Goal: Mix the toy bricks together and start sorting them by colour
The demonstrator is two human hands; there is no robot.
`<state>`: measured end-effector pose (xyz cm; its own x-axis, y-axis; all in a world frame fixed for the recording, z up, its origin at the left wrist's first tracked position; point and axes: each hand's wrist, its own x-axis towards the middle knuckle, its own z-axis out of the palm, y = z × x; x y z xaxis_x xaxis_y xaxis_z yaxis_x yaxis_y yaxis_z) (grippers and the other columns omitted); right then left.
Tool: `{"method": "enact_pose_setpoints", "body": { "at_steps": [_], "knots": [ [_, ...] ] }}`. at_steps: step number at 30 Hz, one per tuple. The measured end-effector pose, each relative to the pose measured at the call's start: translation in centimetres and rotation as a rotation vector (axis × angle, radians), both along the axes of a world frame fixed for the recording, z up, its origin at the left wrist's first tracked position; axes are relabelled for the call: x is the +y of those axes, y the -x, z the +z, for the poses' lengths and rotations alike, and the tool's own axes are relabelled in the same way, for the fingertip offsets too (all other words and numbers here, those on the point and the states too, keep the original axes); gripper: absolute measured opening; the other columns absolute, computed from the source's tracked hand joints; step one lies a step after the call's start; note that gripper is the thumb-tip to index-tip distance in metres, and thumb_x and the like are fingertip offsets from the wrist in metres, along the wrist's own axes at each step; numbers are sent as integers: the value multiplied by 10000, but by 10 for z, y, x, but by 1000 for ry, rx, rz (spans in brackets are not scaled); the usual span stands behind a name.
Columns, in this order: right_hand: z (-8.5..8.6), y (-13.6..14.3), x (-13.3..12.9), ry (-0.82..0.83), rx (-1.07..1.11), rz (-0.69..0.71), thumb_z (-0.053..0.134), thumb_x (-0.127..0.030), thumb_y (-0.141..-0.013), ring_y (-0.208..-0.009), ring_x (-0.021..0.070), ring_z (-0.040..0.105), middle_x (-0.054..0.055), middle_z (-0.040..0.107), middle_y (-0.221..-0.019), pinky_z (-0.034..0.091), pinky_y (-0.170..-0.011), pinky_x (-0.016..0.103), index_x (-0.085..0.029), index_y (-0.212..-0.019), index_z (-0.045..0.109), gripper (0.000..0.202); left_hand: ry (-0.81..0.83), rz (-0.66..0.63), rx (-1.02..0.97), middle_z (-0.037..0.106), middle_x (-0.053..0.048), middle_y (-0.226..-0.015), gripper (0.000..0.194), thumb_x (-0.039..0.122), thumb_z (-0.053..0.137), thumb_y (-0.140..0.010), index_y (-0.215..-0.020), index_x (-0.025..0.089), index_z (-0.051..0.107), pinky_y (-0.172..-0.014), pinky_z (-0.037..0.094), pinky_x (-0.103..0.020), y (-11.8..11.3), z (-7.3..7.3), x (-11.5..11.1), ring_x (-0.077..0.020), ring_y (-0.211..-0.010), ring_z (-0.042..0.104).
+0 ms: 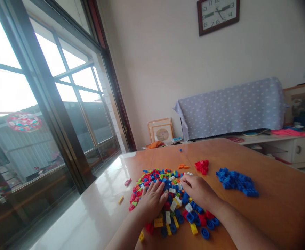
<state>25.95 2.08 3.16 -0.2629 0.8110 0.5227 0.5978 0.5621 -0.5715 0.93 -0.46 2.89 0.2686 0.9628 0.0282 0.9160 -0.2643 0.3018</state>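
Note:
A mixed pile of toy building bricks (pixel 173 205) in red, blue, yellow, white, green and orange lies on the wooden table (pixel 246 156). My left hand (pixel 153 199) rests on the left part of the pile, palm down with fingers spread. At the pile's right side, my right hand (pixel 198 187) has its fingers curled down toward the bricks. Its fingertips are partly hidden, so what they hold cannot be made out. To the right of that hand sit a group of blue bricks (pixel 237 181) and a smaller group of red bricks (pixel 201 167).
A few orange bricks (pixel 183 166) lie behind the pile, and a small blue piece (pixel 181 150) is near the far edge. A pink brick (pixel 127 182) and a yellow brick (pixel 121 199) lie at left. Beyond the table stands a cloth-covered object (pixel 230 109); windows (pixel 74 83) line the left.

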Motion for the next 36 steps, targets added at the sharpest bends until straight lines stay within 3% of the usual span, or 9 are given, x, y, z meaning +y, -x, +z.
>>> {"method": "enact_pose_setpoints", "body": {
  "at_steps": [7,14,18,22,30,36],
  "knots": [
    [-1,-2,3,8,4,-31,480,-282,-911,-734,171,590,-1,661,-750,390,-695,260,-229,-775,601,190,-50,-4,33,287,-5,-1643,678,708,321,-941,-1547,404,329,-1209,39,-656,-23,-5,26,-386,-1535,85],
    [1,-3,2,-13,14,-34,459,-301,-928,-739,177,600,8,665,-750,383,-659,252,-231,-800,622,219,-63,-91,-43,365,17,-1609,604,658,355,-963,-1529,449,341,-1204,98,-662,-38,1,27,-367,-1525,169],
    [2,-4,2,-7,33,-27,452,-310,-935,-712,172,592,2,651,-716,372,-639,249,-229,-791,614,231,-109,-93,-197,517,-44,-1506,531,561,397,-987,-1457,341,508,-1213,243,-535,-30,7,24,-315,-1435,391],
    [2,-5,1,0,16,-28,448,-308,-938,-710,167,580,0,642,-719,371,-652,250,-227,-781,602,235,-155,-54,-363,648,-71,-1357,439,469,443,-985,-1303,246,649,-1112,424,-368,-14,11,20,-253,-1276,567],
    [3,-4,-2,11,-15,-15,460,-281,-926,-748,168,575,5,645,-751,378,-685,250,-222,-750,593,228,-224,94,-431,734,-52,-1148,333,410,475,-969,-1151,227,686,-923,510,-286,16,5,8,-212,-1062,668],
    [-3,0,1,41,-25,-2,478,-284,-911,-696,159,571,-7,642,-706,361,-651,248,-220,-755,601,208,-345,52,-356,724,-40,-1071,232,304,514,-938,-1061,245,702,-920,474,-330,13,-2,-1,-220,-1043,632]
  ]
}}
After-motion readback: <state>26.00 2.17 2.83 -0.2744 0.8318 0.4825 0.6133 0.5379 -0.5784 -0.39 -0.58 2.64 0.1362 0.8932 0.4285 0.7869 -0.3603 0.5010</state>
